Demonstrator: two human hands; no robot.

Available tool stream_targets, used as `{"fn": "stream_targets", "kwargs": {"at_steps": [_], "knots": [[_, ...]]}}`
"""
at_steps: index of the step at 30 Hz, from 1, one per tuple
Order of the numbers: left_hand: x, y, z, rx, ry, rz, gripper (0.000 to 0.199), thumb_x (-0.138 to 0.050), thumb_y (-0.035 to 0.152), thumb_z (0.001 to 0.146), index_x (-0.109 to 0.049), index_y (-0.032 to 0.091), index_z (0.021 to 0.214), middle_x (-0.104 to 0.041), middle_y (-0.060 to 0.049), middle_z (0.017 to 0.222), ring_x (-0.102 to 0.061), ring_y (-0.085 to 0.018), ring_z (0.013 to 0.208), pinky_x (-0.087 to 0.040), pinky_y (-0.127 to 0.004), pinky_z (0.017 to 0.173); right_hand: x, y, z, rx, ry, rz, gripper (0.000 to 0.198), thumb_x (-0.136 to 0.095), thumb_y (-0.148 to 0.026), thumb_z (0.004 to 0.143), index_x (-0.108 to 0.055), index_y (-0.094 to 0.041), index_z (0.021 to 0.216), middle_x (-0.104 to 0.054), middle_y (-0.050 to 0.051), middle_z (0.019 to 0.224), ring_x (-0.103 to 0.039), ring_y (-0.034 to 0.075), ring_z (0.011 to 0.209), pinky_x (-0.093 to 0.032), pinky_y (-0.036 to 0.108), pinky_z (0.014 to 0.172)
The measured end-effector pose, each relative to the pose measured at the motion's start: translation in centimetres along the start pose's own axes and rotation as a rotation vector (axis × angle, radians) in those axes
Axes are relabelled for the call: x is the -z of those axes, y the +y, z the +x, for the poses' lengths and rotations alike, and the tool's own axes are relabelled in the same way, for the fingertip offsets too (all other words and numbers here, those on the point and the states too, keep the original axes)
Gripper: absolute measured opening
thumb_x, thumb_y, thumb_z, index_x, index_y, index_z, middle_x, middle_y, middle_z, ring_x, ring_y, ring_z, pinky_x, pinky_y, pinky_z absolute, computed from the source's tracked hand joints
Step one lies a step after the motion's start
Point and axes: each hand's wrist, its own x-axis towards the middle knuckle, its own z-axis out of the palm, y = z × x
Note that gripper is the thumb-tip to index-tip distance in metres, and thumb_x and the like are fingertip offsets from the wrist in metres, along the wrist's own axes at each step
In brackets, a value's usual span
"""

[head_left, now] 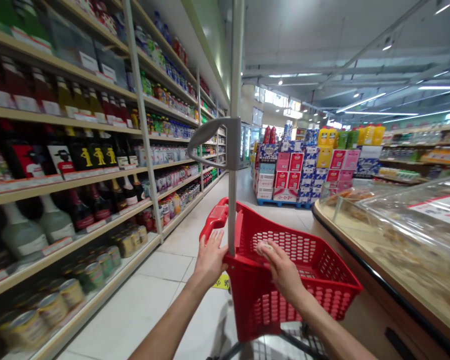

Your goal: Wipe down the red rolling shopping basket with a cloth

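Two hands work at a red shopping cart (255,295) with a perforated basket. My left hand (210,252) lies over the near part of the cart's red handle (215,220), fingers bent over it beside the grey upright pole (232,210). Over the basket's near rim, my right hand (283,267) pinches a small pinkish-white item (265,248) at its fingertips; its kind is too small to tell. A grey loop-shaped grip (213,145) sticks out from the pole above the handle. The part of the basket floor that shows has nothing on it.
Shelves (108,177) of bottles and cans line the left side. A glass-edged display counter (360,220) with clear covers stands close on the right. Ahead, stacked drink cartons (288,170) rest on a blue pallet (281,203). Pale floor tiles (150,295) run along the aisle.
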Motion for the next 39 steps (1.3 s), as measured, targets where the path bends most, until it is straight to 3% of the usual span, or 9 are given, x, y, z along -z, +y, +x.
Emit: {"fn": "stream_targets", "kwargs": {"at_steps": [4, 8, 14, 17, 21, 23, 28, 34, 39], "knots": [[0.0, 0.4, 0.0, 0.002, -0.012, 0.019, 0.049, -0.066, 0.023, 0.061, -0.053, 0.028, 0.108, -0.03, -0.009, 0.139, -0.021, -0.028, 0.129, -0.014, -0.054, 0.102, 2.9, -8.2, 10.7, 0.386, 0.186, 0.034, 0.039, -0.033, -0.009, 0.084, -0.052, -0.023, 0.114, -0.039, 0.002, 0.133, -0.029, 0.017, 0.126, -0.027, 0.043, 0.103], [0.0, 0.5, 0.0, -0.014, -0.007, 0.033, 0.044, -0.066, 0.023, 0.06, -0.055, 0.026, 0.103, -0.032, -0.01, 0.138, -0.021, -0.029, 0.129, -0.014, -0.054, 0.102, 3.8, -10.5, 16.8, 0.606, 0.034, 0.029, 0.033, -0.033, -0.012, 0.086, -0.054, -0.021, 0.111, -0.043, -0.001, 0.13, -0.018, 0.015, 0.13, -0.014, 0.044, 0.106], [0.3, 0.9, 0.3, 0.034, -0.04, -0.001, 0.04, -0.063, 0.023, 0.061, -0.058, 0.024, 0.101, -0.034, -0.009, 0.137, -0.02, -0.027, 0.129, -0.013, -0.051, 0.104, 0.5, -6.2, 10.4, 0.727, -0.371, 0.02, 0.03, -0.043, -0.01, 0.081, -0.057, -0.017, 0.107, -0.052, 0.004, 0.123, -0.03, 0.017, 0.125, -0.019, 0.039, 0.107], [0.4, 1.0, 0.3, 0.034, -0.049, -0.014, 0.043, -0.064, 0.022, 0.061, -0.057, 0.025, 0.103, -0.035, -0.008, 0.136, -0.019, -0.026, 0.13, -0.013, -0.05, 0.105, 0.7, -6.5, 10.4, 0.751, -0.503, -0.03, 0.029, -0.043, -0.011, 0.082, -0.058, -0.019, 0.106, -0.054, 0.003, 0.12, -0.033, 0.016, 0.124, -0.02, 0.037, 0.107], [0.5, 0.9, 0.1, 0.006, -0.025, 0.015, 0.032, -0.063, 0.023, 0.063, -0.061, 0.024, 0.095, -0.032, -0.009, 0.138, -0.019, -0.028, 0.129, -0.015, -0.052, 0.103, 3.0, -8.2, 14.5, 0.702, -0.287, -0.046, 0.034, -0.036, -0.01, 0.084, -0.052, -0.017, 0.113, -0.045, 0.002, 0.13, -0.017, 0.016, 0.129, -0.01, 0.043, 0.108], [0.5, 0.8, 0.1, 0.008, -0.009, 0.019, 0.033, -0.063, 0.023, 0.063, -0.06, 0.025, 0.096, -0.032, -0.009, 0.138, -0.02, -0.028, 0.129, -0.015, -0.052, 0.103, 3.2, -8.1, 14.3, 0.71, -0.207, -0.047, 0.034, -0.032, -0.01, 0.086, -0.05, -0.013, 0.115, -0.045, 0.005, 0.129, -0.016, 0.017, 0.13, -0.011, 0.044, 0.107], [0.3, 0.8, 0.2, 0.026, -0.049, -0.002, 0.046, -0.062, 0.024, 0.063, -0.055, 0.025, 0.109, -0.039, -0.007, 0.134, -0.022, -0.026, 0.129, -0.014, -0.05, 0.104, 1.2, -6.7, 10.1, 0.858, -0.326, -0.023, 0.028, -0.042, -0.012, 0.083, -0.057, -0.011, 0.106, -0.057, 0.008, 0.115, -0.038, 0.018, 0.121, -0.023, 0.035, 0.106], [-0.1, 0.7, 0.1, -0.01, 0.018, 0.035, 0.035, -0.062, 0.024, 0.064, -0.06, 0.029, 0.098, -0.036, -0.005, 0.136, -0.022, -0.028, 0.128, -0.015, -0.051, 0.102, 2.2, -7.5, 13.4, 0.778, -0.055, -0.17, 0.032, -0.038, -0.01, 0.084, -0.053, -0.013, 0.113, -0.045, 0.008, 0.129, -0.022, 0.022, 0.128, -0.017, 0.045, 0.107], [-0.4, 0.5, 0.2, -0.003, -0.009, 0.041, 0.041, -0.058, 0.024, 0.066, -0.056, 0.027, 0.107, -0.046, -0.005, 0.128, -0.025, -0.025, 0.127, -0.014, -0.049, 0.103, -0.3, -5.2, 9.1, 0.946, -0.22, -0.218, 0.028, -0.04, -0.018, 0.086, -0.057, -0.013, 0.107, -0.056, 0.006, 0.117, -0.037, 0.016, 0.121, -0.026, 0.033, 0.106]]}}
